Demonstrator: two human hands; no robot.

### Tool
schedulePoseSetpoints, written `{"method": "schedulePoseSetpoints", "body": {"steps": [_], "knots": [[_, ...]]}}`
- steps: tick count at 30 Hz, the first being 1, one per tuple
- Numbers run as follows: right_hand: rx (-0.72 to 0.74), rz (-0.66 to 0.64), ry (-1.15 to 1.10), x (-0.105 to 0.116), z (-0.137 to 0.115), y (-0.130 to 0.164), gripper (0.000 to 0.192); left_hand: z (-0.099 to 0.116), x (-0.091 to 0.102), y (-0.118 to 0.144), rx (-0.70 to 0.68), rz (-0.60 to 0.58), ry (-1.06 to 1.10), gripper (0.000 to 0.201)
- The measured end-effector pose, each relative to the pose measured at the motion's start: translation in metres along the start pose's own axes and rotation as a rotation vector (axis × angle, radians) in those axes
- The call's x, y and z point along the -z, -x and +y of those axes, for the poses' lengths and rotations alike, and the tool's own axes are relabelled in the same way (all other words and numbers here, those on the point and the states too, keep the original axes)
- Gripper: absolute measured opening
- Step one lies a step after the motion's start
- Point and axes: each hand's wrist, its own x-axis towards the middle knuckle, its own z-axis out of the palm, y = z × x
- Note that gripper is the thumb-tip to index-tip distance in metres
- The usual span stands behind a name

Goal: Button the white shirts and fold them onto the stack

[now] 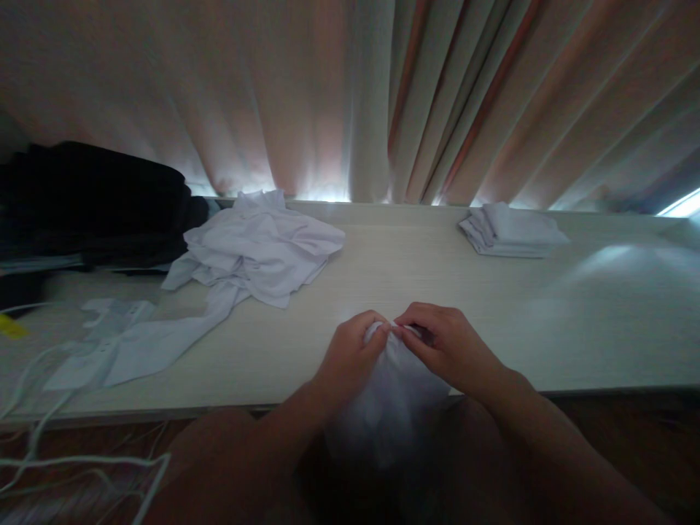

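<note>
Here, both hands together at the near edge of the table [383, 262], just over its middle: left hand [350, 354] and right hand [448, 350] each pinching the top of a white cloth [388, 401], fingertips nearly touching at the pinch. Cloth bunched and hanging down from the hands past the near edge, toward the lap; lower part dim and blurred. No containers in view. Toward the far left of the table, a loose heap of shirts [262, 248], one sleeve [147, 339] trailing out to the near left edge. Behind the heap, at the far left corner, a dark pile [92, 200]. Near the far edge on the right, a folded stack [511, 230], well apart from the hands. Bare tabletop between heap and stack, and across the whole right side to the right edge. White cords [33, 408] dangling over the near left corner. Curtain [350, 95] along the far edge.
</note>
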Motion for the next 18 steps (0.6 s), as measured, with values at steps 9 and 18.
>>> {"method": "schedulePoseSetpoints", "body": {"steps": [9, 18], "knots": [[-0.08, 0.027, -0.276, -0.011, 0.012, 0.004, 0.02, 0.003, -0.002, -0.001, 0.137, 0.025, 0.065, 0.026], [-0.042, 0.05, -0.259, -0.01, 0.018, 0.016, 0.015, 0.01, -0.005, -0.006, 0.286, -0.013, 0.173, 0.026]]}}
